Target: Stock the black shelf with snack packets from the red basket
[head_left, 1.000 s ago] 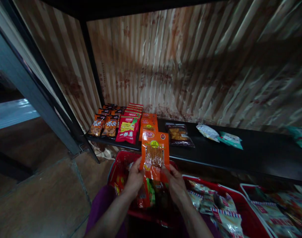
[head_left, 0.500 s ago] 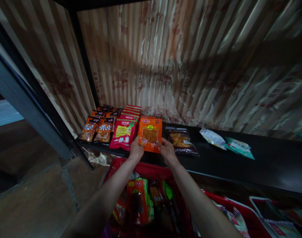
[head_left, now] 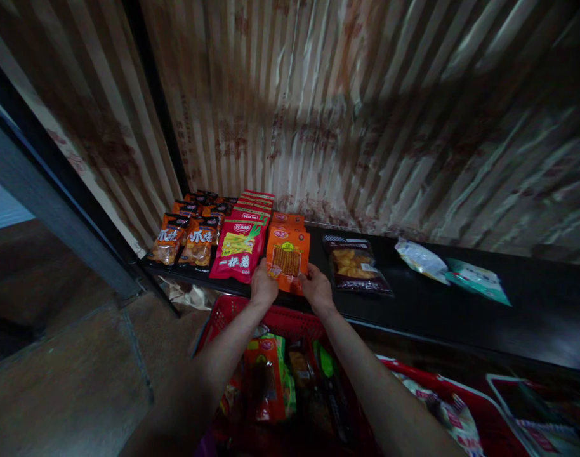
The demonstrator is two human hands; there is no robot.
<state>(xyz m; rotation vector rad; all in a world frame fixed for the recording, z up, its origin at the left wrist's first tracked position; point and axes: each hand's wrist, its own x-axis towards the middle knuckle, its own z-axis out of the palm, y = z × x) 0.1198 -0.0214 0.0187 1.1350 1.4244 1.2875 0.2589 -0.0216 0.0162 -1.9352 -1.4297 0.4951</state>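
Both my hands hold an orange snack packet by its lower corners, laid on top of a stack of the same orange packets on a black shelf. My left hand pinches the bottom left corner, and my right hand pinches the bottom right corner. Left of the stack lies a row of red packets. Right of it sits a dark packet of yellow chips. A red basket full of mixed snack packets stands below my arms.
Brown-orange packets fill the shelf's far left end. A pale bag and a teal bag lie further right on the shelf. A second red basket with packets is at lower right. Striped paper lines the walls; tiled floor lies left.
My hands lifted the orange packet out over the basket, carried it forward to the shelf and set it down on the orange stack. The view shifted upward and right slightly.
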